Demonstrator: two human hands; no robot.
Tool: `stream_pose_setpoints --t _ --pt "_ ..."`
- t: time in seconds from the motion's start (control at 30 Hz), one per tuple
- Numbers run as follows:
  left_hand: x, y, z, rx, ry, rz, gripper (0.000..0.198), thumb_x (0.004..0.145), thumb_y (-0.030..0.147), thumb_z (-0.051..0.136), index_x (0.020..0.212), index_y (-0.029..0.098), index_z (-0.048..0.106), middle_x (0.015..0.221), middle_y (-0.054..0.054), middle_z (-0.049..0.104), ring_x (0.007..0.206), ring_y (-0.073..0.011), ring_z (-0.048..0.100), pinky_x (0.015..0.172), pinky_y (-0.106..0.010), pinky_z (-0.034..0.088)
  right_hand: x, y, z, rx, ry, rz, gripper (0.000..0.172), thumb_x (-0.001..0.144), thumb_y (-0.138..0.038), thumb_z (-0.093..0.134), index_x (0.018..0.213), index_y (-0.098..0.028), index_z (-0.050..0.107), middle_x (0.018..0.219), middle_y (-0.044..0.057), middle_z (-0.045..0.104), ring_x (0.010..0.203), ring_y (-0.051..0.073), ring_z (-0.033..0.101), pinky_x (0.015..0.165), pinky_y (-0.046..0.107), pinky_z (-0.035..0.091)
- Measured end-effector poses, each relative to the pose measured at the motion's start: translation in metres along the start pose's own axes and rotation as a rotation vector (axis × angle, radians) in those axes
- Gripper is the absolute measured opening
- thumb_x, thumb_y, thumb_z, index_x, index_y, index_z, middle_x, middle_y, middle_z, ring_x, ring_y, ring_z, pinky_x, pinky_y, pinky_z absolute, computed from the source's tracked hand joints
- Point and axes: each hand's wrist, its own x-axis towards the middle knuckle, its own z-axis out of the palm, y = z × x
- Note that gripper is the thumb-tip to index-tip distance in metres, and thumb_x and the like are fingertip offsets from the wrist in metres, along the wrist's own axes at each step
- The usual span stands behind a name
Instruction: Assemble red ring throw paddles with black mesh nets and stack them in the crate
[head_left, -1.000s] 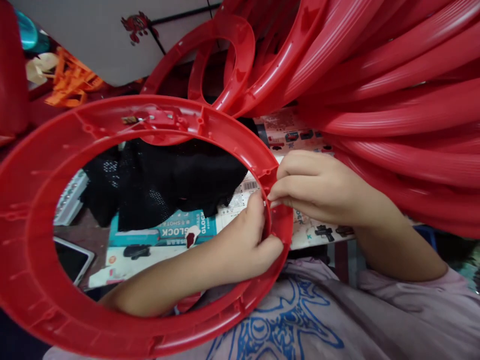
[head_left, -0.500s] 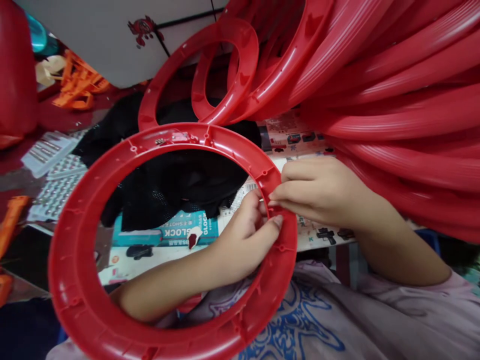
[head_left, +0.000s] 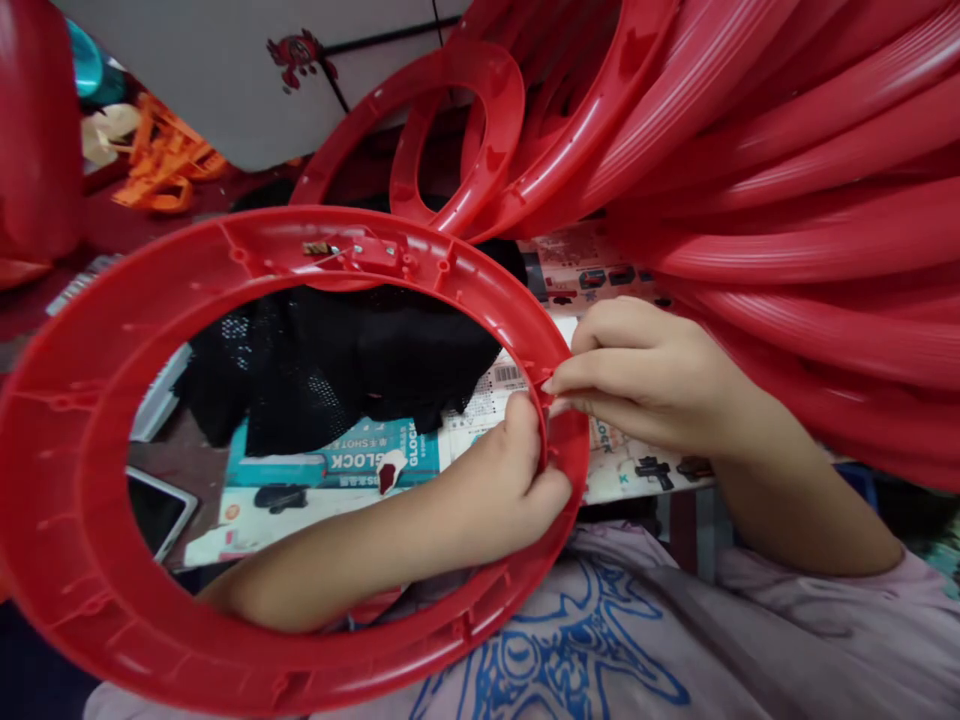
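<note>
Nearest the camera is the person's pale shirt with a blue print (head_left: 555,660), filling the 5 o'clock corner of the view. Just above it the big red ring (head_left: 67,480) is held tilted over the lap, its ribbed inner face turned up, its opening framing the worktop beyond.

The left hand (head_left: 502,490) reaches up through the opening and is clenched on the ring's rim at about 3 o'clock, thumb on the outer band, fingers wrapped over the inner edge. The right hand (head_left: 637,375) comes in from 4 o'clock and meets the same spot, its fingertips (head_left: 559,385) pinched together at the rim just above the left thumb; whether they hold some small part is too small to tell.

At the ring's 12 o'clock sits a small metal fitting (head_left: 322,248) with screw bosses beside it.

The step in hand looks like seating or fastening something small into the rim at 3 o'clock. The next move would call for a steady left grip so the ring does not twist, and fine pressure from the right fingertips exactly on that boss.

Farther off, through the opening, lie a black mesh cloth (head_left: 337,360) and a teal printed box (head_left: 337,460) on printed sheets (head_left: 600,270). Beyond, from 12 to 3 o'clock, stands a stack of red rings (head_left: 787,200), with orange plastic parts (head_left: 161,160) at 10 o'clock.
</note>
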Motion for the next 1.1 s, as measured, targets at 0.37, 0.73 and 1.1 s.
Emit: stream_pose_setpoints --t 0.37,0.73,1.1 --pt "-0.0023 0.002 0.0069 0.064 -0.061 0.021 0.03 0.077 0.023 0.048 0.104 0.017 0.037 0.082 -0.009 0.059 0.078 -0.0277 0.061 0.07 -0.047 0.053 -0.0012 0.0048 -0.007 0.165 -0.122 0.015 0.016 0.09 -0.012 0.057 0.08 -0.016 0.068 0.077 0.002 0.059 0.07 0.011 0.052 0.064 0.024 0.044" --pt "0.0003 -0.001 0.008 -0.445 0.039 0.144 0.063 0.08 0.022 0.063 0.132 0.021 0.026 0.127 -0.016 0.053 0.113 -0.0271 0.059 0.092 -0.042 0.051 -0.003 0.0072 -0.0052 0.057 -0.112 0.017 0.015 0.091 -0.018 0.059 0.082 -0.016 0.07 0.072 0.001 0.059 0.068 0.012 0.051 0.065 0.027 0.04" --pt "0.004 -0.0039 0.0062 -0.5 0.212 0.073 0.044 0.074 0.011 0.061 0.108 0.023 0.034 0.094 0.0 0.057 0.075 -0.0128 0.061 0.06 -0.024 0.049 -0.0022 0.0081 -0.0019 -0.025 -0.001 -0.091 0.02 0.096 -0.025 0.053 0.086 -0.017 0.068 0.076 0.001 0.066 0.072 0.013 0.055 0.076 0.033 0.04"
